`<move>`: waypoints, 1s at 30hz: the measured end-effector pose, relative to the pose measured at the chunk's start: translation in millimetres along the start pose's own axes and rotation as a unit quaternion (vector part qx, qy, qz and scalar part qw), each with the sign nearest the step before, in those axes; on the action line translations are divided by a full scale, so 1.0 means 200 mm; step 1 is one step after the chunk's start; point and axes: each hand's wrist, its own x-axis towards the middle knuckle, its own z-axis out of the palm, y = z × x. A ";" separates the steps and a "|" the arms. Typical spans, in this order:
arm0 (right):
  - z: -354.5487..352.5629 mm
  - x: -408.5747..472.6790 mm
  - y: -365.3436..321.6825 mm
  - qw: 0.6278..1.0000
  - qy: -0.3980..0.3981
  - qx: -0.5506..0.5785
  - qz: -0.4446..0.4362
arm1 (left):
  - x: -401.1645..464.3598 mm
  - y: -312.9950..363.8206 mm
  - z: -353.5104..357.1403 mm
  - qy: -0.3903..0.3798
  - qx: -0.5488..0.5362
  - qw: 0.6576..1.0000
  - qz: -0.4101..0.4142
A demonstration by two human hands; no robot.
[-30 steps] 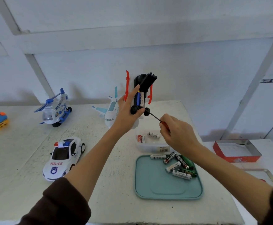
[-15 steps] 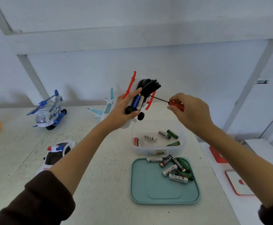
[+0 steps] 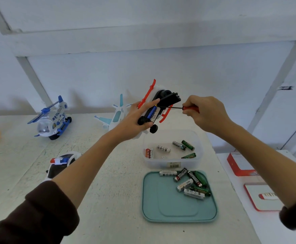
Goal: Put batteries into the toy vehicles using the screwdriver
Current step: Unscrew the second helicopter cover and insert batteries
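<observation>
Holding the upturned toy helicopter (image 3: 158, 108) above the table's (image 3: 108, 217) far edge, the left hand (image 3: 134, 120) grips its body while the right hand (image 3: 205, 113) pinches a red-handled screwdriver (image 3: 190, 108), tip at the black battery cover (image 3: 170, 100). Five batteries lie in the clear tub (image 3: 172, 162); about seven crowd the teal tray's (image 3: 170, 208) far corner. The left forearm partly hides the police car (image 3: 59, 164).
</observation>
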 end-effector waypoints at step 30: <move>0.08 -0.05 0.01 0.999 0.040 0.033 0.008 | 0.03 0.02 -0.02 -0.056 -0.120 0.991 -0.011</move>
